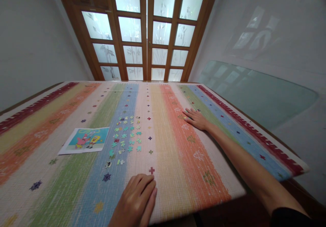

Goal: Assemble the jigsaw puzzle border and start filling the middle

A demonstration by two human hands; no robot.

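Note:
My left hand point(139, 198) rests at the near edge of the striped tablecloth point(168, 172), its fingers curled and close together, with nothing visible in them. Just beyond its fingertips is a printed red cross on the cloth. Farther off to the right, my right hand point(196, 118) lies flat and open on the cloth, fingers spread, holding nothing. Between them, toward the left, loose jigsaw puzzle pieces point(123, 136) lie spaced out in rough rows, mostly turquoise. A cartoon picture sheet point(88, 140) lies left of the pieces, showing a pink and a yellow character.
Wooden doors with frosted glass panes point(129, 29) stand behind the table's far edge. A white wall point(25, 33) rises at the left. Against the right wall is a pale green glassy panel point(257, 88). The cloth hangs over the table's near right edge.

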